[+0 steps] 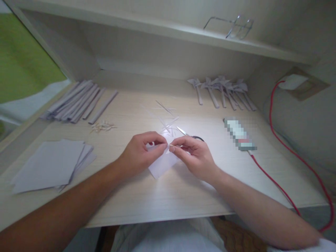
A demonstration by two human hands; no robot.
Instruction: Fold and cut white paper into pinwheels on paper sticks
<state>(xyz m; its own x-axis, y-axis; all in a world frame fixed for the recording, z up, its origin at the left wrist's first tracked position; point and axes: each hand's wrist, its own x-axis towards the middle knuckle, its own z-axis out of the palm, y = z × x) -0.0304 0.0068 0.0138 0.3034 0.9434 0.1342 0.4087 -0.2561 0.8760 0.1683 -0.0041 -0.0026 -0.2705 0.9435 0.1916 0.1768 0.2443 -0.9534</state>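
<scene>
Left hand (140, 149) pinches paper (159, 169), likely light, easily creased, best held by edges; right hand (195, 157) grips pale sliver (171, 145)

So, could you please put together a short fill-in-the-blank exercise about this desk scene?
The paper between the left hand and right hand is coloured ____.
The scissors lie nearer the ____ hand.
The stacked sheets lie to the ____ of the left hand.
The eyeglasses rest on the ____ above the desk.
Missing words: white; right; left; shelf.
</scene>
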